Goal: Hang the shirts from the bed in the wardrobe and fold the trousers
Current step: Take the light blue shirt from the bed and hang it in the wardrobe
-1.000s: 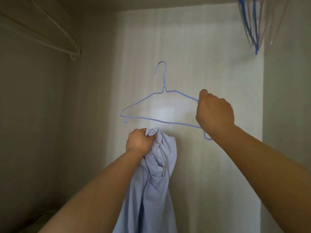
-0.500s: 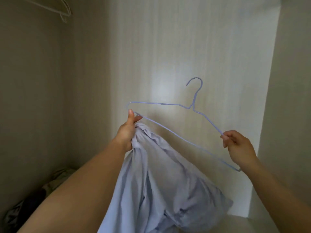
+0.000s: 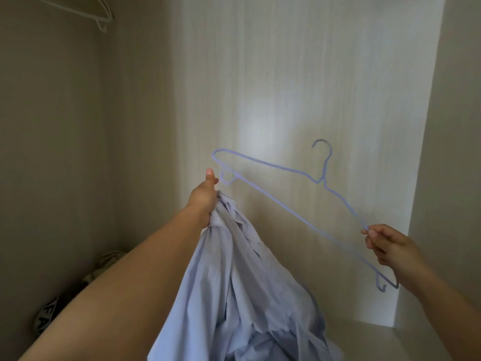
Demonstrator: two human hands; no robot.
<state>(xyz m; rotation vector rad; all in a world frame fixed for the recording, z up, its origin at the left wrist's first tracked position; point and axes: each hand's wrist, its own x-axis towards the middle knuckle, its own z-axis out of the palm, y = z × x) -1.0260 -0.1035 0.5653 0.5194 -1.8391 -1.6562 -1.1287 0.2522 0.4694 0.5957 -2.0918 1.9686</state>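
You had one blue wire hanger (image 3: pixel 324 179) and one pale blue shirt (image 3: pixel 234 295) in play, one in each hand. A second hanger, white (image 3: pixel 102 20), hung at the top left corner of the wardrobe, only partly in view. That made two hangers and one shirt; no trousers showed.

The wardrobe's pale wood-grain back panel (image 3: pixel 286 87) filled the view behind everything. In the lower left corner of the wardrobe lay a small heap of clothes (image 3: pixel 52 313), one dark piece bearing white letters; your left forearm covered part of it, so you could not count the pieces. The shirt hid the middle of the wardrobe floor.

Your left hand (image 3: pixel 204 196) was clenched round a bunch of the shirt's upper fabric, thumb sticking straight up, and the rest of the shirt hung down in crumpled folds towards the floor. That thumb sat just beside the small notch loop at the hanger's left end; whether they touched could not be told.

Your right hand (image 3: pixel 387 246) had its fingers curled, pinching the wire of the hanger's right shoulder between thumb and fingertips. The hanger was held in the air in front of the back panel, tilted with its left end high and right end low, hook pointing up, above and apart from most of the shirt.
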